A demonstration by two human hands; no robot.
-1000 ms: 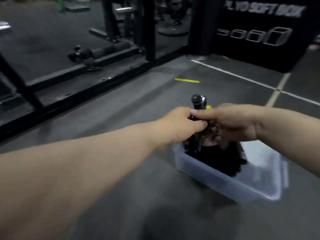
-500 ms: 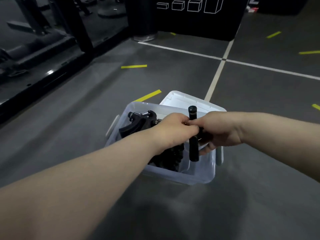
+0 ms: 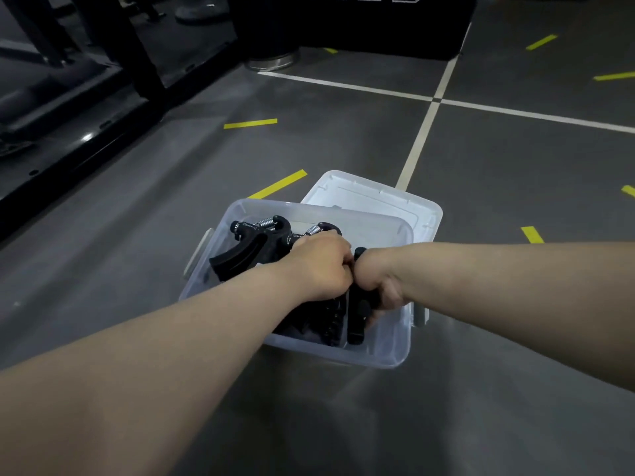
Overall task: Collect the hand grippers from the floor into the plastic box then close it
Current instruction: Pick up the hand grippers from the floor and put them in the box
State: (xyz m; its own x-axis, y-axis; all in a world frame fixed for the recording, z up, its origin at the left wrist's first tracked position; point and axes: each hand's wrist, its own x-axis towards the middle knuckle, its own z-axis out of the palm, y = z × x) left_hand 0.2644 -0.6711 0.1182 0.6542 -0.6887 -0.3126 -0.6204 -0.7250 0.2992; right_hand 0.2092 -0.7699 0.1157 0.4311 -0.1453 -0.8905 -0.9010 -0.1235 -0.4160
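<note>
In the clear plastic box (image 3: 343,353), the right hand (image 3: 382,283) clutched a black hand gripper (image 3: 355,322); the left hand (image 3: 319,266), curled beside it over other black spring grippers (image 3: 242,255), hid its grasp. The translucent lid (image 3: 378,197) lay just behind.

The plastic box (image 3: 378,353) is clear with rounded corners and sits open on the floor. Its lid (image 3: 378,197) lies flat just behind the far right corner, partly hidden by the box. Black hand grippers (image 3: 247,250) with coiled steel springs are heaped in its left and middle part. An upright gripper (image 3: 355,321) — black too — stands at the near right inside the box, clasped in my right grip (image 3: 381,283), my left grip (image 3: 319,266) curled against its top.
</note>
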